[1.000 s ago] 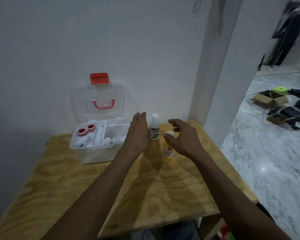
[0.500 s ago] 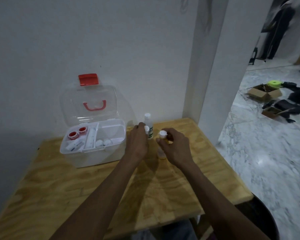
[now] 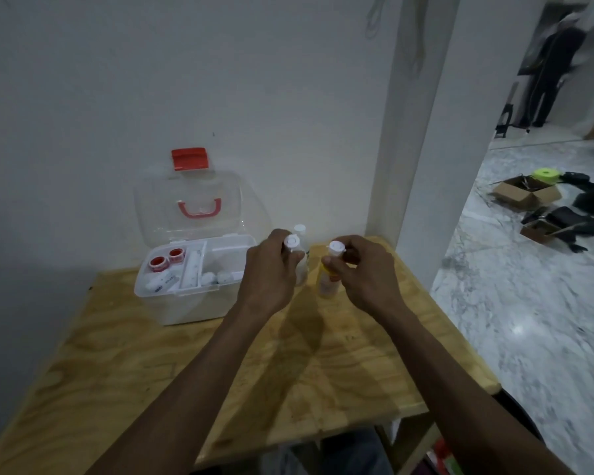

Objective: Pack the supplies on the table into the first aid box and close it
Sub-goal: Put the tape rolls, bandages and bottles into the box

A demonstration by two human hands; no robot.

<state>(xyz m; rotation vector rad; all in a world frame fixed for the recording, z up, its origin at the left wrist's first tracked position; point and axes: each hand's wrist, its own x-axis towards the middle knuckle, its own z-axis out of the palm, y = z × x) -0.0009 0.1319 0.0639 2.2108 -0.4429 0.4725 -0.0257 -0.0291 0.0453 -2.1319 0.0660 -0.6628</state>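
Note:
The clear first aid box (image 3: 186,305) stands at the back left of the wooden table (image 3: 220,371). Its lid (image 3: 158,207) is open and leans on the wall. Its white tray holds red tape rolls (image 3: 158,263) and small white items. My left hand (image 3: 271,272) is closed around a small white-capped bottle (image 3: 292,241) just right of the box. Behind it stands another white bottle (image 3: 300,230). My right hand (image 3: 364,269) grips the neck of a yellow bottle (image 3: 325,284) with a white cap. Whether its base is touching the table I cannot tell.
A white wall runs behind the table and a white pillar (image 3: 415,132) stands at its back right corner. Beyond the table's right edge is a marble floor with cardboard boxes (image 3: 525,193) and dark items. A person stands far off at the top right.
Both hands were open over the bottles a second ago. Now each is closed on one: the left on the white-capped bottle, the right on the yellow one.

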